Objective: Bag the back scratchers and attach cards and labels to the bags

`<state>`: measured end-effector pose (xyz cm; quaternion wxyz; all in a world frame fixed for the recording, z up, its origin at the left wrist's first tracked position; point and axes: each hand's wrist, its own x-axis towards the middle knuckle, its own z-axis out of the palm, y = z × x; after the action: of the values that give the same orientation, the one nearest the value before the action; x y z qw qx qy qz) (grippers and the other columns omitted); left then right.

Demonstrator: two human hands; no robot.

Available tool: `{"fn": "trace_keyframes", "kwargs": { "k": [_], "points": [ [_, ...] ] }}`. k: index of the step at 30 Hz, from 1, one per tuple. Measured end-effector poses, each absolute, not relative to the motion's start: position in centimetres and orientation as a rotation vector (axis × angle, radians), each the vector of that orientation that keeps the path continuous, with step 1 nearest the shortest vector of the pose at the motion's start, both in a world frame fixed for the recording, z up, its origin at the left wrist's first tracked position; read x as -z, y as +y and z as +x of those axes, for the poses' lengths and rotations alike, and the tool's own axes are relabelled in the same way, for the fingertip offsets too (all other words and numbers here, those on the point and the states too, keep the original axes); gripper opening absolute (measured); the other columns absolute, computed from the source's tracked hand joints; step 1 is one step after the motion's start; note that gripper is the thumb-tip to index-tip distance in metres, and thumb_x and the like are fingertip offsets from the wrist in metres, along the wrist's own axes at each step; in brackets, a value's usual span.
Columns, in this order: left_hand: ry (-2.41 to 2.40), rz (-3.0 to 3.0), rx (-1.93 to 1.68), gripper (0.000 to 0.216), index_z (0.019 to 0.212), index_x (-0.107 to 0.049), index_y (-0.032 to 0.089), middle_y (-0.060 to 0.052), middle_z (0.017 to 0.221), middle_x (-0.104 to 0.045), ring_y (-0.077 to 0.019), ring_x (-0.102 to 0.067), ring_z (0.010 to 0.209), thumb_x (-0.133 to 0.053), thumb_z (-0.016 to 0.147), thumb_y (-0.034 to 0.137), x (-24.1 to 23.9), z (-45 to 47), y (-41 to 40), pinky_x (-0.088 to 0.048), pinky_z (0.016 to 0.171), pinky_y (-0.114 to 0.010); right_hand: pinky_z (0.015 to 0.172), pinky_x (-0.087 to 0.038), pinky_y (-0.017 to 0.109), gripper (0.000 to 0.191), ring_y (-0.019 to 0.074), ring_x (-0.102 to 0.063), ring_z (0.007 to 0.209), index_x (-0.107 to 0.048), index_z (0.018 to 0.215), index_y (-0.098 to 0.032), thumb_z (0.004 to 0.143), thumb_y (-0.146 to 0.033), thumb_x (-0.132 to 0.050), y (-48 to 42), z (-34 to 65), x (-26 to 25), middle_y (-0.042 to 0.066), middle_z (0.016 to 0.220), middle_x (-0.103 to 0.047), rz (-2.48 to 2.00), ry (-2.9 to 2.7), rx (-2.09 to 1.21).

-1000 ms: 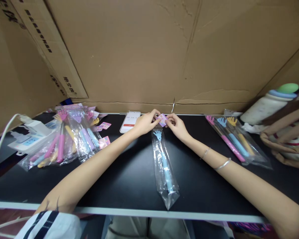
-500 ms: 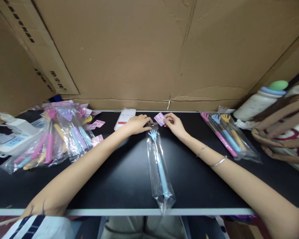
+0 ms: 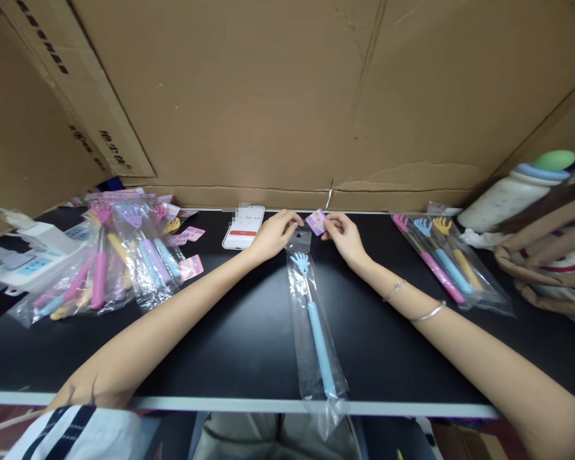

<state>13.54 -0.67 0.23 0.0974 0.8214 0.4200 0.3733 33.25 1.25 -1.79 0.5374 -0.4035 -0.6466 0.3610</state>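
A clear plastic bag lies lengthwise on the black table, with a light blue hand-shaped back scratcher inside. Its lower end hangs over the front edge. My left hand rests at the bag's top end, fingers closed on the open mouth of the bag. My right hand pinches a small pink card just beside the bag's opening. The two hands almost meet at the card.
A heap of bagged scratchers and loose pink cards lies at the left, next to a white power strip. A phone lies behind my left hand. More scratchers in a bag, a bottle and a handbag sit right. Cardboard walls enclose the back.
The bag with the blue scratcher has slid toward me, its end now over the table edge. My hands stay at its top; the card sits a little closer to the bag's mouth.
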Motion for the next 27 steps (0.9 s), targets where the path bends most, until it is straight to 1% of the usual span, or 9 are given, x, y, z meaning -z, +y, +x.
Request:
{"fn": "trace_keyframes", "kwargs": {
  "k": [4, 7, 10, 15, 20, 27],
  "points": [
    [1.122, 2.216, -1.229, 0.016, 0.090, -0.056, 0.016, -0.004, 0.092, -0.064, -0.0150, -0.060, 0.088, -0.040, 0.090, 0.020, 0.3, 14.5, -1.3, -0.046, 0.084, -0.028, 0.058, -0.050, 0.028, 0.032, 0.0126, -0.059, 0.055, -0.051, 0.082, -0.022, 0.074, -0.050, -0.062, 1.0, 33.1, 1.6, -0.002, 0.066, -0.060, -0.923, -1.529, -0.879],
    [1.042, 1.971, -1.233, 0.012, 0.091, -0.053, 0.016, -0.003, 0.082, -0.064, -0.0136, -0.063, 0.081, -0.042, 0.089, 0.019, 0.9, 14.9, -1.4, -0.048, 0.079, -0.026, 0.058, -0.051, 0.029, 0.032, 0.0142, -0.061, 0.054, -0.049, 0.083, -0.022, 0.074, -0.051, -0.062, 0.9, 33.0, 1.7, -0.003, 0.061, -0.060, -0.907, -1.525, -0.904],
    [1.009, 1.792, -1.258, 0.008, 0.093, -0.050, 0.016, -0.001, 0.080, -0.063, -0.0122, -0.064, 0.075, -0.045, 0.087, 0.016, 1.4, 15.0, -1.2, -0.049, 0.073, -0.024, 0.057, -0.050, 0.028, 0.031, 0.0143, -0.061, 0.053, -0.049, 0.082, -0.022, 0.074, -0.048, -0.063, 1.0, 33.0, 1.8, -0.003, 0.058, -0.059, -0.896, -1.532, -0.899],
    [0.977, 1.683, -1.270, 0.015, 0.099, -0.048, 0.017, 0.003, 0.071, -0.060, -0.0103, -0.064, 0.066, -0.048, 0.085, 0.014, 1.9, 14.9, -0.8, -0.048, 0.069, -0.023, 0.057, -0.048, 0.027, 0.027, 0.0134, -0.060, 0.053, -0.049, 0.085, -0.022, 0.075, -0.042, -0.064, 1.2, 33.0, 1.9, -0.004, 0.059, -0.059, -0.899, -1.560, -0.892],
    [0.943, 1.647, -1.281, 0.019, 0.101, -0.047, 0.018, 0.003, 0.071, -0.060, -0.0104, -0.063, 0.066, -0.051, 0.083, 0.016, 2.2, 14.7, -0.5, -0.048, 0.067, -0.023, 0.057, -0.049, 0.027, 0.026, 0.0126, -0.058, 0.054, -0.049, 0.089, -0.023, 0.076, -0.041, -0.063, 1.1, 32.9, 2.1, -0.004, 0.063, -0.058, -0.851, -1.631, -0.947],
    [0.977, 1.732, -1.310, 0.023, 0.104, -0.046, 0.019, 0.003, 0.072, -0.061, -0.0118, -0.063, 0.071, -0.052, 0.082, 0.016, 2.4, 14.6, -0.3, -0.047, 0.073, -0.025, 0.057, -0.047, 0.027, 0.020, 0.0123, -0.056, 0.055, -0.048, 0.092, -0.023, 0.079, -0.034, -0.060, 0.9, 32.8, 1.9, -0.004, 0.064, -0.056, -0.833, -1.693, -0.894]
  ]
}}
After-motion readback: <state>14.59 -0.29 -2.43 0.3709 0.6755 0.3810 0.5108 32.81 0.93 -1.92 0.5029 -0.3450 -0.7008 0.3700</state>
